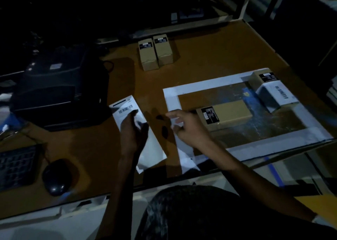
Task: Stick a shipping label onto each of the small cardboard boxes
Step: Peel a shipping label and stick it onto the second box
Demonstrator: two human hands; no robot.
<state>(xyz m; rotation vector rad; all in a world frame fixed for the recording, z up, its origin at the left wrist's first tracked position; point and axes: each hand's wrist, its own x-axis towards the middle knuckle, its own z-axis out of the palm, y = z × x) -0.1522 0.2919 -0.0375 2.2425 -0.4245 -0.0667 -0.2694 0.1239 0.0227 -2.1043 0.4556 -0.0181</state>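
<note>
My left hand [134, 131] grips a long white strip of shipping labels [155, 151] above the brown table; a barcode shows near the strip's top end. My right hand [186, 126] hovers just right of it with fingers spread, holding nothing that I can make out. A small cardboard box [231, 112] with a black sticker lies inside a white taped rectangle [204, 84], close to my right fingers. At the rectangle's far right corner stands another box [273, 92] with a white label wrapped on it. Two more small boxes [156, 51] stand side by side at the back.
A black label printer [54, 92] sits on the left of the table, with a keyboard [16, 166] and a black mouse [55, 176] in front of it. The table's front edge [218, 174] runs just before my body. Metal shelving posts [246, 0] rise at the back right.
</note>
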